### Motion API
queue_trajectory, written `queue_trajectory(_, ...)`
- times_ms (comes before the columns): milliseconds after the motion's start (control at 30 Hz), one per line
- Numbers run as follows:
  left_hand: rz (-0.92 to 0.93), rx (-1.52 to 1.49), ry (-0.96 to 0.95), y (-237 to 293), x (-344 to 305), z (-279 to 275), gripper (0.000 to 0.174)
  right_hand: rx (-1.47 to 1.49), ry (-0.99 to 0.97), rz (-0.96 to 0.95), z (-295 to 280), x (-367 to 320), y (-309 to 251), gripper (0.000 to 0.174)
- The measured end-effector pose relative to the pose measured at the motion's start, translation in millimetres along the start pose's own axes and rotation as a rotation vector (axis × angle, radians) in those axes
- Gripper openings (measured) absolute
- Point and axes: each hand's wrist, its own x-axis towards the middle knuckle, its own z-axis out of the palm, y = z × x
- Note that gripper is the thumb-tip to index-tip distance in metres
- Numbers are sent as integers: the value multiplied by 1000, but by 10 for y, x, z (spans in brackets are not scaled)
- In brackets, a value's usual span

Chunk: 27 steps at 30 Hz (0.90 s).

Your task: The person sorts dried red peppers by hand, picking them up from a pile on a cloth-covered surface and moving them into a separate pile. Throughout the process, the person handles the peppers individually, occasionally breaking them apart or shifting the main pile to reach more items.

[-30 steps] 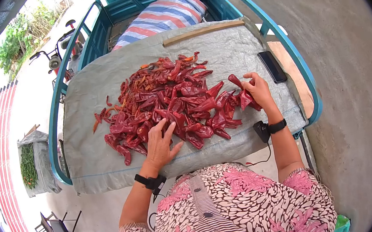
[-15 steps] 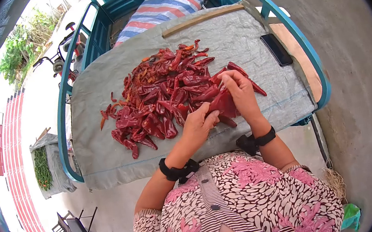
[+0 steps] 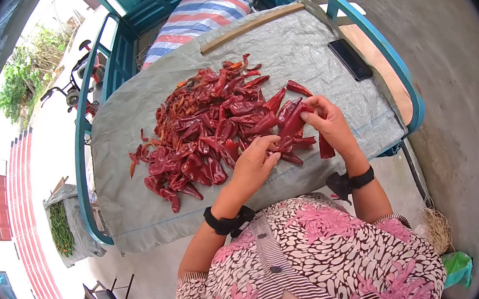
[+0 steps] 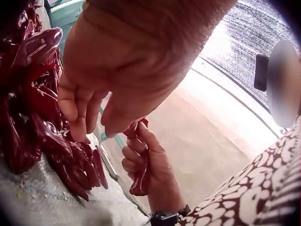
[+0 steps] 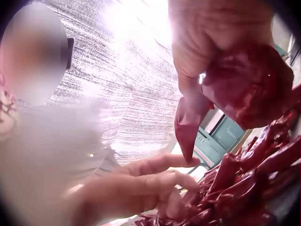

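Gripping red peppers (image 3: 294,122), the right of two hands (image 3: 334,128) angled inward.

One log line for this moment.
right hand: holds red peppers; left hand: at pepper pile; pile: on grey sheet; phone: right of pile

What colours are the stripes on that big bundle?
Red, blue and white; the bundle shows best in the head view.
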Motion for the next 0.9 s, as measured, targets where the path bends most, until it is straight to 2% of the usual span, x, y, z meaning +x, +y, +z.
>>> queue_trajectory(100,-16,-21,-48,4,1,-11,37,-254,141,86,-229,125,237,26)
queue_trajectory(233,-51,-63,-144,55,42,-29,38,-250,374,-87,-106,66,339,28)
queue_trajectory(333,-112,-189,-185,227,72,31,37,304,288,-19,118,-33,177,34)
queue_trajectory(400,-104,-241,-186,343,110,76,36,404,294,-41,332,-59,104,40)
queue_trajectory(467,-116,-243,-284,230,131,154,35,467,312,-63,495,-63,34,44)
queue_trajectory(500,-120,-242,-331,186,143,171,34,440,327,-82,483,-50,38,44)
queue_trajectory(567,-149,-243,-299,123,130,150,33,386,358,-118,424,4,55,44)
queue_trajectory(700,-118,-119,-241,88,60,47,30,78,378,-197,54,190,50,41)
queue_trajectory(733,-125,-137,-239,78,48,29,30,42,403,-101,-21,229,68,24)
queue_trajectory(833,-163,-189,-220,65,51,-10,30,-1025,448,-627,-47,353,85,14)
queue_trajectory(867,-193,-204,-202,77,60,-26,30,-994,334,-634,-8,343,89,26)
queue_trajectory(900,-223,-218,-184,85,69,-39,29,-1055,206,-672,53,361,113,28)
